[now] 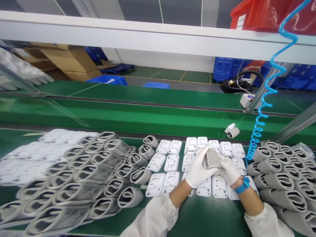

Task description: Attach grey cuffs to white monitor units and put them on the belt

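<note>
Sleeves nearest; both gloved hands hold one grey cuff above the white units.
Left hand (198,171) fingers wrap the cuff (211,159) from its left; right hand (229,171) fingers pinch its right edge.

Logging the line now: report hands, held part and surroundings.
Left hand and right hand, both white-gloved, closed on one grey rolled cuff. White plastic housings in rows beneath. Piled grey cuffs on both sides.
</note>
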Available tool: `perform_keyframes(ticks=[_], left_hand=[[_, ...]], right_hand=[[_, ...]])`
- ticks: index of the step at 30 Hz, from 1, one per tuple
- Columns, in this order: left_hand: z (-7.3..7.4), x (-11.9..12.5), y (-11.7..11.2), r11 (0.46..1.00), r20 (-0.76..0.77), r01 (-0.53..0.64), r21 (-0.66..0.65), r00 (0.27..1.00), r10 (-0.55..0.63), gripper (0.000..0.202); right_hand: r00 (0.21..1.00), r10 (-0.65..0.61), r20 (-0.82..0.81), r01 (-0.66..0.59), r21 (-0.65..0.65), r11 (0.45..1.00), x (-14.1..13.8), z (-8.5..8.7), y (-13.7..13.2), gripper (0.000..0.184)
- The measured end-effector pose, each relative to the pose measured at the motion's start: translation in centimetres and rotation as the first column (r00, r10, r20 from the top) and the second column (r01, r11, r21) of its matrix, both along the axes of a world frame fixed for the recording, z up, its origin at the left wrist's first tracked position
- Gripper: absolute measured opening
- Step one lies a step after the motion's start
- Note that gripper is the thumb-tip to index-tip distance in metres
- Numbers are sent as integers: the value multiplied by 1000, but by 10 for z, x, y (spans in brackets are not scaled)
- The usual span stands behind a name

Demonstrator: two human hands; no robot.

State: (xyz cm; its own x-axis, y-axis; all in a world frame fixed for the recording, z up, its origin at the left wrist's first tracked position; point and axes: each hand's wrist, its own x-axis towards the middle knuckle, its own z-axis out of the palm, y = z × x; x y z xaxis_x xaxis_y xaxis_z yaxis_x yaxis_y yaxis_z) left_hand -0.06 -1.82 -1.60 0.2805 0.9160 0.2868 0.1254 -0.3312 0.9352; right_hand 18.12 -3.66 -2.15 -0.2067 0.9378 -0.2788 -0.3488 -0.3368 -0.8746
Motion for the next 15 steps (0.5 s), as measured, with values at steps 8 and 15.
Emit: perform_keyframes(ticks=[8, 15], left_hand=[[-7, 5, 3, 991, 7, -62, 117, 998, 62, 88], [-12, 0, 5, 960, 32, -40, 278, 999, 32, 104]], right_hand=[[999, 45, -16, -44, 58, 997, 10, -11, 3, 60], [983, -53, 175, 27, 144, 989, -1, 2, 21, 57]])
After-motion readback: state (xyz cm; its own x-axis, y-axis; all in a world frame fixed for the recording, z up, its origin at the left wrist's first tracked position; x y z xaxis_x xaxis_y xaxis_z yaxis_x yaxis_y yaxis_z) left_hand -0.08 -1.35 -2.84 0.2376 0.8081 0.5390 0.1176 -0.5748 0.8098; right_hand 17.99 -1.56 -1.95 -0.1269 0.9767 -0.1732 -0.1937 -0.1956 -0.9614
